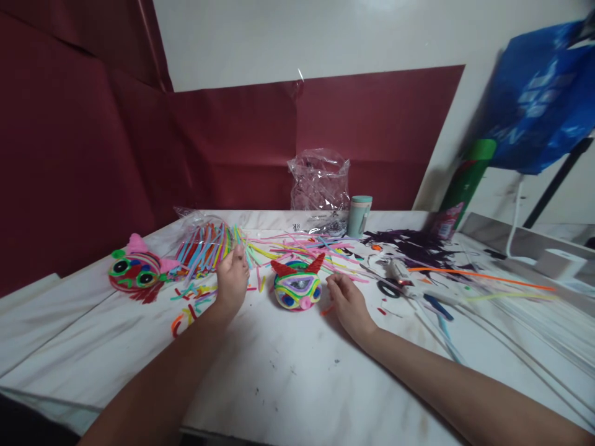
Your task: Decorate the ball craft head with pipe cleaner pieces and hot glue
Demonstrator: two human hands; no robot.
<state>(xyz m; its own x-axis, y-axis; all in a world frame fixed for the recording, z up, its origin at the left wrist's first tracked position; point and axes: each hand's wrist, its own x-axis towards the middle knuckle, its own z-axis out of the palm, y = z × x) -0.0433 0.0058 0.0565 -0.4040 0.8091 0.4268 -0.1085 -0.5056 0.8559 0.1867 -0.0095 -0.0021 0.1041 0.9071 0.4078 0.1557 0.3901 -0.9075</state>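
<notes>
A round animal head [297, 291] made of coiled pipe cleaners, with red ears and a pink nose, rests on the table between my two hands. My left hand [232, 282] is to its left, fingers curled, in front of a plastic pack of coloured pipe cleaners [204, 244]. To the right of the head is my right hand [349, 305], fingers bent together and apart from the head. Whatever either hand may hold is hidden or too small to make out. Another pipe-cleaner animal head [137, 272], mostly red and pink, sits at the far left.
Cut pipe-cleaner bits [195, 297] lie left of centre. Behind are loose pipe cleaners [307, 248], a clear plastic bag [320, 179] and a pale green canister [359, 217]. At right lie black-handled scissors [388, 288], a glue gun [400, 272] and dark purple strips [413, 248].
</notes>
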